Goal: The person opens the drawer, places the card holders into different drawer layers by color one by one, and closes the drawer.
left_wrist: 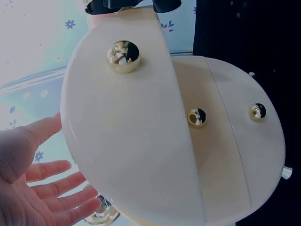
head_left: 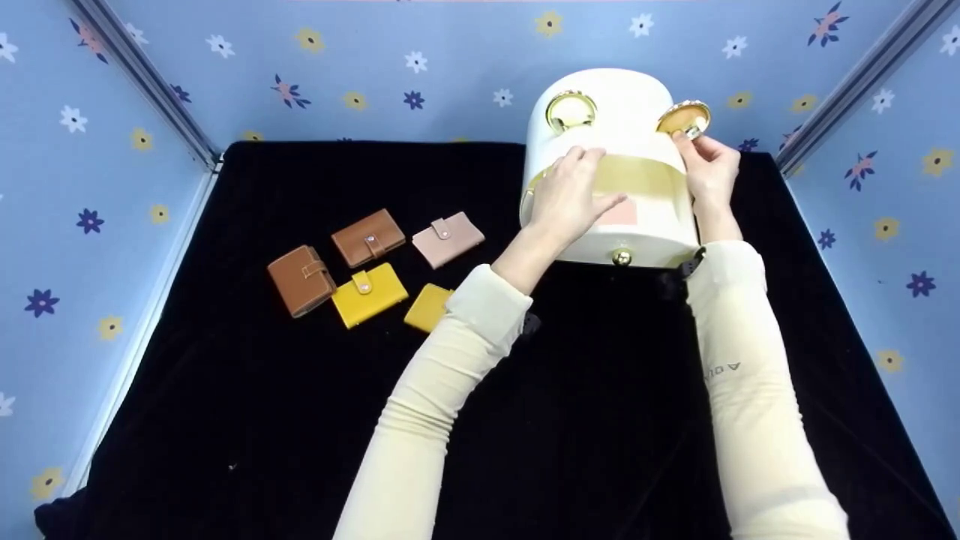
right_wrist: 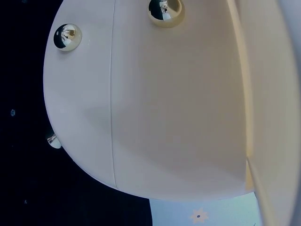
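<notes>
A white rounded cabinet point(head_left: 615, 97) stands at the back right, its top drawer point(left_wrist: 131, 127) jutting out above the lower ones. Between the thumb and fingers of my right hand point(head_left: 711, 171) is a gold-rimmed disc point(head_left: 679, 118) with a small metal piece, at the cabinet's right side. A second gold-rimmed disc point(head_left: 571, 111) shows at the upper left of the cabinet. My left hand point(head_left: 566, 195) is over the drawer's left part, fingers spread and holding nothing. In the left wrist view its fingers lie beside the drawer's curved edge. The right wrist view hides my right hand.
On the black cloth point(head_left: 300, 420) to the left lie several small wallets: brown point(head_left: 300, 280), another brown point(head_left: 367, 238), pink point(head_left: 448, 238), yellow point(head_left: 370, 295) and another yellow point(head_left: 429, 306), partly behind my left sleeve. Flowered blue panels point(head_left: 450, 67) enclose the table.
</notes>
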Motion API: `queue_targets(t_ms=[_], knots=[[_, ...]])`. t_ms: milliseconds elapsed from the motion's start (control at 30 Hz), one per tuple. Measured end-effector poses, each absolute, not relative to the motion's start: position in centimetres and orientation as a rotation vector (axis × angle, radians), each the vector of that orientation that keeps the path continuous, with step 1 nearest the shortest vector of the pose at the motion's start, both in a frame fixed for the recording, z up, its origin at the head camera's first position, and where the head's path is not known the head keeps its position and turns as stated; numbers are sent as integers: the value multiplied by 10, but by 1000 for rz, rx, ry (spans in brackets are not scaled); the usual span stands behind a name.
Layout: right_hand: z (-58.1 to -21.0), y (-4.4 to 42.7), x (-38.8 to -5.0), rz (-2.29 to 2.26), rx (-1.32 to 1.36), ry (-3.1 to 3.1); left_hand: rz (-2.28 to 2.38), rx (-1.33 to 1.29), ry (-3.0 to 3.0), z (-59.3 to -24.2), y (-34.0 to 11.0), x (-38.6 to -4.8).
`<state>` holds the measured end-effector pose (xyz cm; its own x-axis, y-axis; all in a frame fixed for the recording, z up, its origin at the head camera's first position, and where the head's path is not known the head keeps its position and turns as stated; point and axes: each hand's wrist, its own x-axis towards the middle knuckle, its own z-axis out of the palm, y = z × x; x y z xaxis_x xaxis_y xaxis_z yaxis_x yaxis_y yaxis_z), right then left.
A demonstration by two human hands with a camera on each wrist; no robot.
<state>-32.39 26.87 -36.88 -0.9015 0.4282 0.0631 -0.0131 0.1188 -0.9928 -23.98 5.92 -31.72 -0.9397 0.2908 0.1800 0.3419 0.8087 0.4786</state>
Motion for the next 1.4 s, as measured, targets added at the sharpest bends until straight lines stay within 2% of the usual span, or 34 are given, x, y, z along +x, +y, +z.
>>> queue_targets(t_ms=[600,1400], knots=[[-367,268,-324,1882,-458,-2072,-930,-345,-2747,-347,13,-253],[-366,268,-322,1850,-439,-2081,-819,-183,-2980,-418,-52,-278]])
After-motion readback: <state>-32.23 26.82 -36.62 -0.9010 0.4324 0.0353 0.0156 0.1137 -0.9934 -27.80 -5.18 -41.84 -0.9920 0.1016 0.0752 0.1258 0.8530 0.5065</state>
